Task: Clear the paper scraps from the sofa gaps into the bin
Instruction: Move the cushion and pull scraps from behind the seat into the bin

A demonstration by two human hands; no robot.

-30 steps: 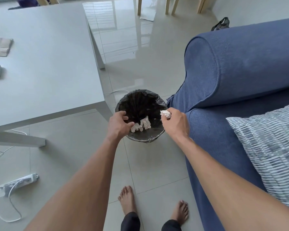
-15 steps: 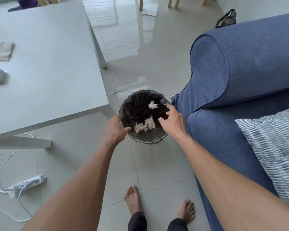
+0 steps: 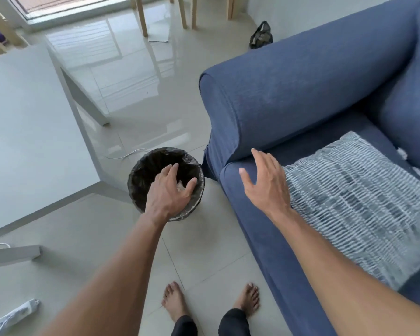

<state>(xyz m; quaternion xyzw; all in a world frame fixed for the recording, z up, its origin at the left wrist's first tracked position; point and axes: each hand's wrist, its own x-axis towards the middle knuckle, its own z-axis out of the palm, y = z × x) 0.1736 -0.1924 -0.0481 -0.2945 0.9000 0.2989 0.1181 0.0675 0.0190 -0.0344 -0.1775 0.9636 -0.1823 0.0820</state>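
Note:
A small round bin (image 3: 141,175) lined with a black bag stands on the floor beside the blue sofa (image 3: 289,98). My left hand (image 3: 169,192) hovers over the bin's mouth, fingers spread, holding nothing. A bit of white paper (image 3: 180,187) shows inside the bin between its thumb and fingers. My right hand (image 3: 267,183) is open above the sofa seat's front corner, beside a striped cushion (image 3: 354,197). White paper scraps (image 3: 403,153) sit in the gap at the seat's back right, by the cushion's far corner.
A white low table (image 3: 29,132) fills the left side. A power strip (image 3: 12,317) and cables lie on the floor at the lower left. My bare feet (image 3: 175,300) stand on the tiles. Wooden chair legs (image 3: 141,15) and a dark bag (image 3: 261,36) are at the back.
My right hand dropped its paper scrap into the bin and has moved right, over the sofa seat. My left hand let go of the bin's rim and now hovers open above it.

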